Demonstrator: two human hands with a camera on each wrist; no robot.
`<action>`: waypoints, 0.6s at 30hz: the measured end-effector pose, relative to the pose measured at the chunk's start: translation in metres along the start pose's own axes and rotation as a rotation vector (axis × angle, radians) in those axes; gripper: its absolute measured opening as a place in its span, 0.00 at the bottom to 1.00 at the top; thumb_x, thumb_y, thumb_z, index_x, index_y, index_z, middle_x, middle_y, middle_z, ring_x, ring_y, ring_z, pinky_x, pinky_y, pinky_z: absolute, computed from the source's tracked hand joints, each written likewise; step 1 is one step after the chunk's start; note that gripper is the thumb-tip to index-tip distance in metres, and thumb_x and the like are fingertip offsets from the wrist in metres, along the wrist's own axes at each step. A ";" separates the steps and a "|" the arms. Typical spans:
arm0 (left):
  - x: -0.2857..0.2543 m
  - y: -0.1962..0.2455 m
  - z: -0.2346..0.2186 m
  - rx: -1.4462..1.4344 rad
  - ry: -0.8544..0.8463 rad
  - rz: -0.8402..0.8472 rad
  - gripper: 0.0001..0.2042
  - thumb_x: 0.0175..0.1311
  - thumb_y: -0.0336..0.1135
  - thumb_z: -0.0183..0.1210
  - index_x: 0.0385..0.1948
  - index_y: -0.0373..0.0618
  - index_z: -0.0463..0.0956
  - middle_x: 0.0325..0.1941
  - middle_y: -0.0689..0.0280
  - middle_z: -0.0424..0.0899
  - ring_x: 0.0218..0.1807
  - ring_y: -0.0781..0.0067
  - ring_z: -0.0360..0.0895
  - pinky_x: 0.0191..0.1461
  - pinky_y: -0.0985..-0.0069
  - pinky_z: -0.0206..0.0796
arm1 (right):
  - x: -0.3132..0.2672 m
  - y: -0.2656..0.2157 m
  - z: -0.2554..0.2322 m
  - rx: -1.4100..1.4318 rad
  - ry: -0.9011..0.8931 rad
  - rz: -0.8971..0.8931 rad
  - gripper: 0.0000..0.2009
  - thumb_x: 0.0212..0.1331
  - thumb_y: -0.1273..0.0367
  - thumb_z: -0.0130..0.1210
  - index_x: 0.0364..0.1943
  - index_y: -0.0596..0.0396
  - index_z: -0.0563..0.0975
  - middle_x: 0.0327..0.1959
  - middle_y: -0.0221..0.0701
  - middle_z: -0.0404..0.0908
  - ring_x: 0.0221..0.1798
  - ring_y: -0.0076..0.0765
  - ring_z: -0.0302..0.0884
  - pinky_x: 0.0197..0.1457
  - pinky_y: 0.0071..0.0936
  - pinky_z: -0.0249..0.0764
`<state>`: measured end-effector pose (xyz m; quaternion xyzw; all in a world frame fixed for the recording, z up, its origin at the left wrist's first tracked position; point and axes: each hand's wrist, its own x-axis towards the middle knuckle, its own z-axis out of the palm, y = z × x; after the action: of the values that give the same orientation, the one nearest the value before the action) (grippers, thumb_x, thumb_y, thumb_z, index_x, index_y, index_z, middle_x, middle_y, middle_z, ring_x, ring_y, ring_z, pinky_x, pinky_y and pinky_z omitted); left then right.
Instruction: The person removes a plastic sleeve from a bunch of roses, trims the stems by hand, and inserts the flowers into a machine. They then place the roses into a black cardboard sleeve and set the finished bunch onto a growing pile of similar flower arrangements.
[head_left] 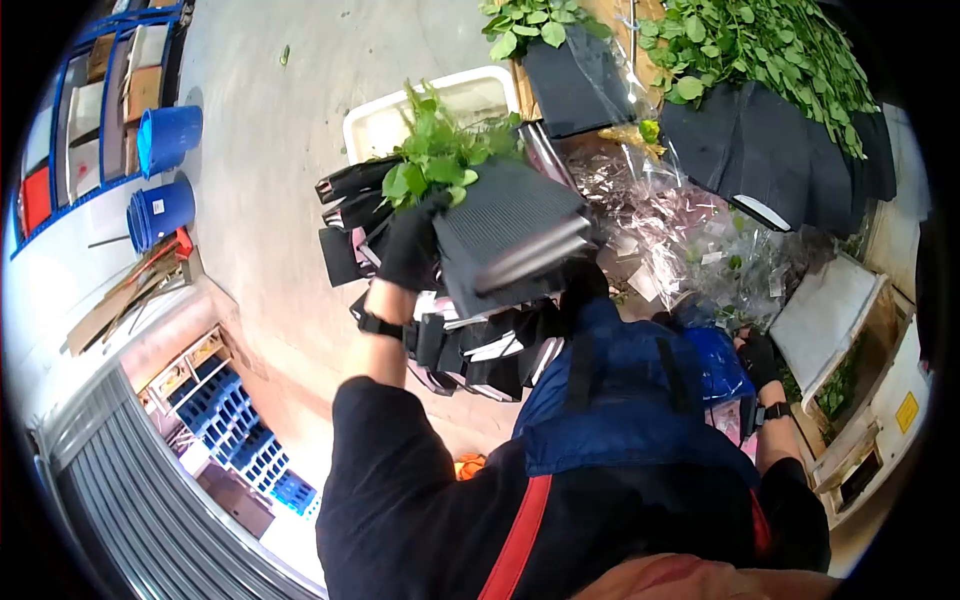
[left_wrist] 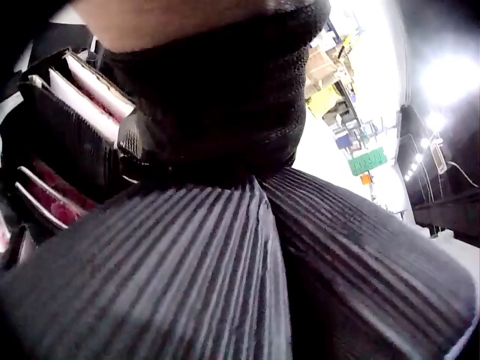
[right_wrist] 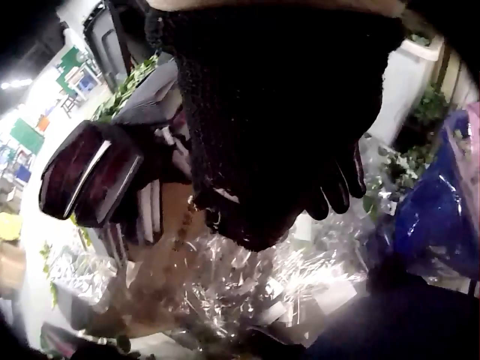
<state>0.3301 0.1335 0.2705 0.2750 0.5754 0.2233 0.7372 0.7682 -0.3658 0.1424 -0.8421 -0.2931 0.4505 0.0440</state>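
My left hand point(head_left: 410, 245), in a black knitted glove, grips flower bunches point(head_left: 510, 220) wrapped in dark corrugated card, near the end where green leafy stems point(head_left: 432, 165) stick out. In the left wrist view two ribbed wraps point(left_wrist: 172, 255) fan out from under the glove point(left_wrist: 217, 105); its fingers are mostly hidden. More wrapped bunches point(head_left: 500, 345) stand below, and reddish petals show inside some. At the right side, my gloved right hand point(head_left: 760, 358) is beside a blue plastic bag point(head_left: 718, 365). Its fingers point(right_wrist: 337, 191) hang loosely, with nothing seen in them.
Crumpled clear film point(head_left: 690, 220) covers the work surface ahead. Further dark-wrapped leafy bunches point(head_left: 760, 150) lie at the far right. A white tub point(head_left: 435, 105) stands behind the upright bunches. Blue buckets point(head_left: 165, 140) are on the floor at left, and an open white box point(head_left: 835, 310) is at right.
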 end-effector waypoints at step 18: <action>0.105 -0.017 -0.106 0.566 -0.143 -0.052 0.26 0.67 0.50 0.48 0.59 0.40 0.66 0.59 0.58 0.72 0.60 0.59 0.68 0.63 0.66 0.62 | -0.077 0.109 -0.038 -0.286 0.819 0.128 0.15 0.49 0.63 0.58 0.40 0.54 0.74 0.36 0.46 0.76 0.39 0.55 0.74 0.42 0.46 0.71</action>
<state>0.2526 0.2042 0.1637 0.4701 0.5683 0.0152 0.6751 0.8151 -0.4893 0.1839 -0.9654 -0.2582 0.0360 0.0118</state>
